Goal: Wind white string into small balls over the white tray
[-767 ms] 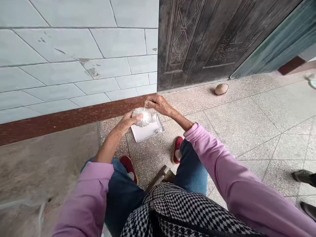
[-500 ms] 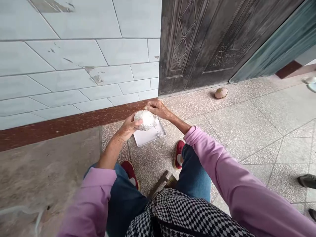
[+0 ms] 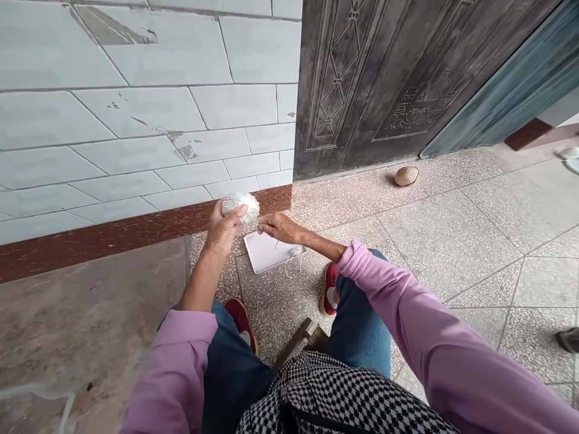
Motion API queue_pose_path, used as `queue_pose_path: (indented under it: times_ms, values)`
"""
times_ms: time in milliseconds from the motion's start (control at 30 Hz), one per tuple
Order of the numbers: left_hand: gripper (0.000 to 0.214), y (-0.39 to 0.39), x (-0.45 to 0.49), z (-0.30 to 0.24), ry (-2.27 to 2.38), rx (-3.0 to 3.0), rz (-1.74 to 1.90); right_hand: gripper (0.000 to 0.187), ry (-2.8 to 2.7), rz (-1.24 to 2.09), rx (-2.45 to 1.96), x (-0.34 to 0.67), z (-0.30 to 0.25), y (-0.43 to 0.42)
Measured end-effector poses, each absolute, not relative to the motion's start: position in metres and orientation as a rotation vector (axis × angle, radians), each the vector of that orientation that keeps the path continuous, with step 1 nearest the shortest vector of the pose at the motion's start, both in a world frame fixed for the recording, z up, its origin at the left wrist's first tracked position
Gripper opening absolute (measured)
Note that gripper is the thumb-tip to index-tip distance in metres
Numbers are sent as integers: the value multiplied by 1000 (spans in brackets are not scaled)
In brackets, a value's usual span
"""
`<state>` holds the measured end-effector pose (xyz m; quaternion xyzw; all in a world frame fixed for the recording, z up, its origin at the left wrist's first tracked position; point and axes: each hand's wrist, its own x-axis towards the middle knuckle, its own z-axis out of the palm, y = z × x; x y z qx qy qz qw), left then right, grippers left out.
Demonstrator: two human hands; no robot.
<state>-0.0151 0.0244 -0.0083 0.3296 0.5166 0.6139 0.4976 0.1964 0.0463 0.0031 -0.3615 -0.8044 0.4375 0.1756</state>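
Note:
My left hand (image 3: 222, 228) is raised and wrapped round a white ball of string (image 3: 242, 205), which shows above its fingers. My right hand (image 3: 279, 226) sits just to the right of the ball and a little lower, fingers pinched on a thin white strand running from the ball. Under both hands a white flat tray (image 3: 266, 255) lies on the speckled floor, with a loose loop of string (image 3: 293, 260) trailing over its right edge.
A tiled wall with a red-brown skirting (image 3: 113, 232) stands to the left, a dark carved door (image 3: 380, 78) ahead. A small round stone-like object (image 3: 406, 176) lies by the door. Another person's shoe (image 3: 569, 339) shows at the right edge. A wooden stool piece (image 3: 298, 339) sits between my red shoes.
My left hand has lifted the ball up and to the left, away from the tray. My right hand has dropped from above the ball to beside it, still pinching the strand.

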Motion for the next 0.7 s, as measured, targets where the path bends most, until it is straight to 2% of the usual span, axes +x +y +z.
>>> queue_pose_path:
  times_ms: [133,233,467,700]
  values:
    - [94,25,-22,-9,1566,1035,1449,29,-2362,1207,-898,209,18,38]
    - [90,23,-27,-9,1709,1261,1257,27,-2342,1130,-852,226,30,42]
    - [80,7,-14,-4,1462,1412,925,33,-2212,950,-1029,252,47,60]
    - [93,-7,-9,14,1210,1323,735,34,-2083,1244,-960,246,35,67]
